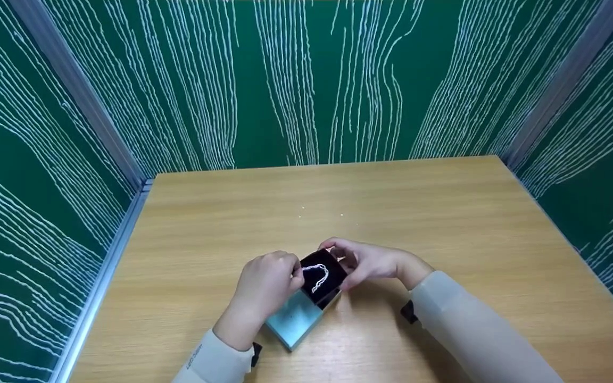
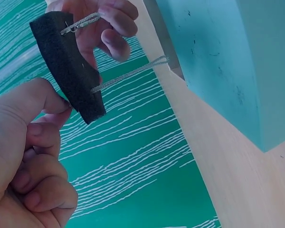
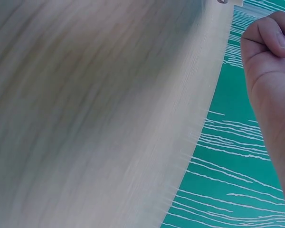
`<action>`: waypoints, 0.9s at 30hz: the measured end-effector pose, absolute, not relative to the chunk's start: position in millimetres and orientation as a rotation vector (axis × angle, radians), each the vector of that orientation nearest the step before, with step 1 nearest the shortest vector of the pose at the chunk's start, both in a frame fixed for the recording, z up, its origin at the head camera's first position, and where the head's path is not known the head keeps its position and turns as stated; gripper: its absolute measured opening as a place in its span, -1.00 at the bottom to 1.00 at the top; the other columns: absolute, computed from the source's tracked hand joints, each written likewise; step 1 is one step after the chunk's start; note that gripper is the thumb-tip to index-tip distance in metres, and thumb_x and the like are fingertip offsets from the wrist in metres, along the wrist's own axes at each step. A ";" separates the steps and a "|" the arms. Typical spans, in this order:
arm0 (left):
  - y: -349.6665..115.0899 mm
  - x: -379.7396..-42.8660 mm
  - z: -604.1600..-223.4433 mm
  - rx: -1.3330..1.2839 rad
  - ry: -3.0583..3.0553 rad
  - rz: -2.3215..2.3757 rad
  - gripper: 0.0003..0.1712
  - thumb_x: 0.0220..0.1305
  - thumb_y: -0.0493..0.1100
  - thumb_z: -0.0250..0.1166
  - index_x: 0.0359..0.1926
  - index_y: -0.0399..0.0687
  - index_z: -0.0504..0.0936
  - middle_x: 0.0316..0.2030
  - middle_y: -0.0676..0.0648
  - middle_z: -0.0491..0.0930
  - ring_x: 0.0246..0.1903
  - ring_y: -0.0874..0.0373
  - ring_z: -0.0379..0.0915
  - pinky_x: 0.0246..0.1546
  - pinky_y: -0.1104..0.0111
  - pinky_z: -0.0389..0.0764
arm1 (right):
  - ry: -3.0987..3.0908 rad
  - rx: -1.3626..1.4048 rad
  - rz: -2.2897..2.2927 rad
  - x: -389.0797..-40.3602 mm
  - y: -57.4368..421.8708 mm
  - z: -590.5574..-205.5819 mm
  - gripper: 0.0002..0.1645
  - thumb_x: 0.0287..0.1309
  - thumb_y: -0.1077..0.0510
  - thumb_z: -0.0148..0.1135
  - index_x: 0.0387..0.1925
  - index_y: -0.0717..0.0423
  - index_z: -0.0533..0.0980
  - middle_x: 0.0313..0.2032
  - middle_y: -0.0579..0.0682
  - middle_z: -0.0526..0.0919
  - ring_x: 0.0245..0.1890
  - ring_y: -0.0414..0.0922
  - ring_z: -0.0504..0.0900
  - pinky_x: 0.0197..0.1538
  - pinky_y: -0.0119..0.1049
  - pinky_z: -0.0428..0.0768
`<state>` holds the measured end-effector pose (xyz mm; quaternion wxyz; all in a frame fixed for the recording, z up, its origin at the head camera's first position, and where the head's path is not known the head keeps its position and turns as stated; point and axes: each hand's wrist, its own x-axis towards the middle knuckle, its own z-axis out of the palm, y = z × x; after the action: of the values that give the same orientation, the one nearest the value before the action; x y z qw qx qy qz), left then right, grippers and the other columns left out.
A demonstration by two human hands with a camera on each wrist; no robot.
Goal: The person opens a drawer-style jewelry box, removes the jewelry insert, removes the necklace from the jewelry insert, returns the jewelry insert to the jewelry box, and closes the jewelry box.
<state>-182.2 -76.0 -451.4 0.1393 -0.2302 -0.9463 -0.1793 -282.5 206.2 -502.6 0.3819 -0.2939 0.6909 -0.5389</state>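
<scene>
My left hand (image 1: 266, 282) pinches the edge of a black foam pad (image 2: 69, 61) between thumb and forefinger. A silver chain (image 1: 320, 274) lies in an arch across the pad's face. In the left wrist view, two doubled lengths of the silver chain (image 2: 133, 75) stick out from the pad's other side. From the right, my right hand (image 1: 375, 261) holds the pad, thumb and fingers around its corner. Just below the pad sits a turquoise box (image 1: 294, 322), partly hidden by the left hand. The right wrist view shows curled fingers (image 3: 273, 40) at its right edge.
A light wooden table (image 1: 205, 213) lies under both hands, with a few tiny white specks (image 1: 341, 215) beyond them. Green panels with wavy white lines (image 1: 338, 80) stand behind and on both sides, joined by grey metal posts (image 1: 85, 90).
</scene>
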 end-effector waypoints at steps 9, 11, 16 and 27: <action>-78.6 -181.6 -450.0 -0.629 -2.791 -0.560 -0.86 0.30 -0.12 0.56 -0.28 -0.11 0.86 -0.37 -0.02 0.82 -0.48 0.20 0.57 -0.37 0.19 0.72 | 1.795 -0.733 -1.358 -283.6 206.4 -503.5 0.02 0.15 0.35 0.55 0.57 -0.05 0.29 0.43 0.19 0.44 0.32 0.15 0.59 0.39 -0.13 0.66; -78.5 -181.7 -450.0 -0.623 -2.799 -0.575 -0.86 0.29 -0.12 0.56 -0.29 -0.11 0.86 -0.38 -0.02 0.82 -0.51 0.23 0.51 -0.41 0.23 0.68 | 1.787 -0.736 -1.363 -283.3 205.9 -503.3 0.03 0.15 0.36 0.54 0.58 -0.02 0.28 0.44 0.19 0.44 0.33 0.14 0.58 0.39 -0.14 0.66; -76.8 -182.7 -450.6 -0.618 -2.831 -0.570 -0.90 0.30 -0.17 0.55 -0.33 -0.11 0.87 -0.41 -0.01 0.80 -0.51 0.24 0.45 -0.41 0.25 0.64 | 1.786 -0.749 -1.358 -281.9 204.9 -502.9 0.04 0.15 0.37 0.53 0.60 0.01 0.27 0.42 0.17 0.44 0.34 0.12 0.56 0.39 -0.15 0.65; -75.0 -184.4 -451.2 -0.654 -2.845 -0.480 -0.75 0.24 -0.28 0.53 -0.53 -0.05 0.68 -0.56 0.08 0.57 -0.54 0.24 0.25 -0.48 0.33 0.46 | 1.806 -0.762 -1.334 -281.0 204.8 -504.0 0.04 0.16 0.34 0.54 0.61 -0.01 0.29 0.40 0.17 0.47 0.31 0.10 0.60 0.41 -0.17 0.63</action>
<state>-184.4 -75.0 -451.2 0.0916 -0.2202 -0.9576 -0.1616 -281.0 204.8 -504.0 0.3757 -0.2978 0.7058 -0.5215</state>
